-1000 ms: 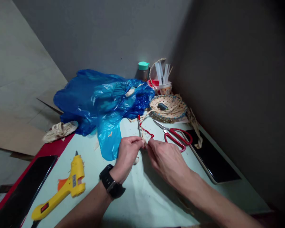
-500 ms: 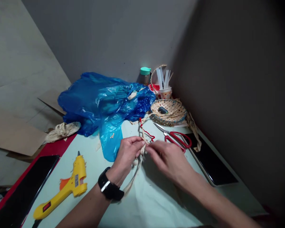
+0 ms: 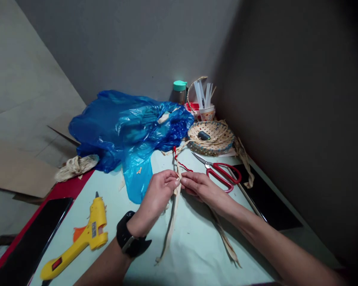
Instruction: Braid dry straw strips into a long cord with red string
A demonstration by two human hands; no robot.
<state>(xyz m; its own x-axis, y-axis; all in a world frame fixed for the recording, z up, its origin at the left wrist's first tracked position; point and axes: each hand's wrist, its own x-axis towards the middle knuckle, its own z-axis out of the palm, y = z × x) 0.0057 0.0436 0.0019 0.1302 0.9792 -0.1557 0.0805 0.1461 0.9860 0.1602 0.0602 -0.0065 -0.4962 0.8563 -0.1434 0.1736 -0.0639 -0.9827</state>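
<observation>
My left hand [image 3: 161, 192] pinches a braid of pale dried-fibre strips [image 3: 179, 169] between thumb and fingertips. Right against it, the closed fingers of my right hand [image 3: 201, 186] grip the fibre strips at the same spot. One loose strip [image 3: 170, 236] hangs down toward me between the hands; another strip [image 3: 226, 241] trails from beneath my right hand. Red yarn [image 3: 183, 164] lies by the braid's far end. Just beyond my right hand are red-handled scissors [image 3: 216, 171], blades pointing up-left.
A yellow glue gun [image 3: 98, 224] lies at left. Behind are a blue plastic bag [image 3: 116, 127], a woven basket [image 3: 217, 149] holding a dark spool [image 3: 203, 136], a teal-lidded jar [image 3: 179, 91] and a cup [image 3: 208, 114] of glue sticks. Black devices lie at left [image 3: 38, 238] and right [image 3: 279, 206].
My right hand has come in closer to the left, its fingers now closed at the braid. The loose strips now hang apart, one on each side. The view has shifted slightly.
</observation>
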